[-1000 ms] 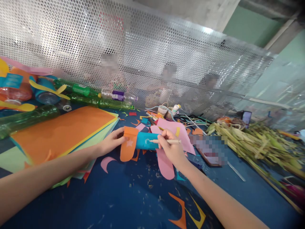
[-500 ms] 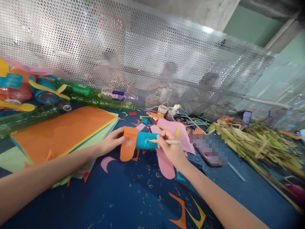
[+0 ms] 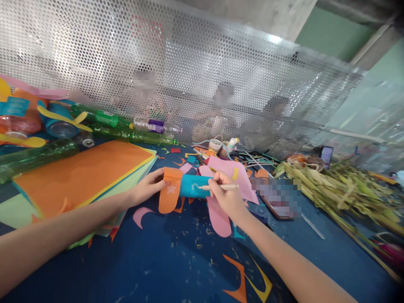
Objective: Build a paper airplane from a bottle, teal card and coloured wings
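Grip of the right hand [image 3: 229, 200], nearly closed in a writing pinch around a pale pen [image 3: 232, 187], with tip at, or just above, the face of a blue roll [image 3: 187, 190] immediately left of the grip. Step in hand, as judged: drawing or retracing of a pale ring [image 3: 195, 187] on the roll. Next stroke, as judged: light, even pressure needed along the curve, without any turning of the roll beneath. Farther left of the grip: left hand [image 3: 145, 190], fingers curled and loosely closed on the roll's end, apparently as a brace; far-side finger contact hidden. Appearance of the blue roll: lengthwise to the left of the grip, smooth and bright; at its left end, an orange flap [image 3: 168, 204] with rounded lower edge and pale star [image 3: 171, 190]; at its right, a pink strip [image 3: 220, 221], hanging to the near side of the grip. Around the grip: pink sheet [image 3: 248, 181] just beyond and to the right, phone [image 3: 277, 208] farther right, pink crescent [image 3: 139, 218] to the near left, orange sheet [image 3: 85, 172] atop a stack well to the left, all on a scuffed blue surface [image 3: 158, 269]
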Demonstrator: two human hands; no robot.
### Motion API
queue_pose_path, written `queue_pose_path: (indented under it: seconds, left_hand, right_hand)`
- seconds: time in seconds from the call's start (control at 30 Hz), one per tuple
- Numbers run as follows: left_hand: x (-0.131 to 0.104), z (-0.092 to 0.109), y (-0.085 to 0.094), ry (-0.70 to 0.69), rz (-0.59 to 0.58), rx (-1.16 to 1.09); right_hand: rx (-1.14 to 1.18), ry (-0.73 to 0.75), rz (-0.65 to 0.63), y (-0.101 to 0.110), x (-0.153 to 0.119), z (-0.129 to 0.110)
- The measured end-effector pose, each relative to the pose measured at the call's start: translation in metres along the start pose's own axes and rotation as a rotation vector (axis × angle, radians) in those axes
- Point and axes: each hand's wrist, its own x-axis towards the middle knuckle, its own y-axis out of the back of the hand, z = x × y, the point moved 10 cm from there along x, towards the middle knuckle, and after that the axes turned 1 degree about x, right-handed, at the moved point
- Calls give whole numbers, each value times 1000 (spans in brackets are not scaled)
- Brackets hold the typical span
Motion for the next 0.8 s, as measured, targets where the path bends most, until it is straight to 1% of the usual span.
queue_pose_path:
  seconds: [0.23, 0.57, 0.73, 0.8]
  left_hand:
    - [-1, 9, -1, -9, -3, 13]
    - [-1, 3, 1, -21, 9, 62]
    - [0, 4, 1, -23, 6, 58]
    - [-1, 8, -1, -32, -9, 35]
  right_hand:
    - [43, 12, 8, 1, 0, -1]
    - [-13, 3, -7, -1, 0, -1]
    - [-10, 9, -10, 0, -1, -5]
    - [-2, 16, -15, -1, -1, -5]
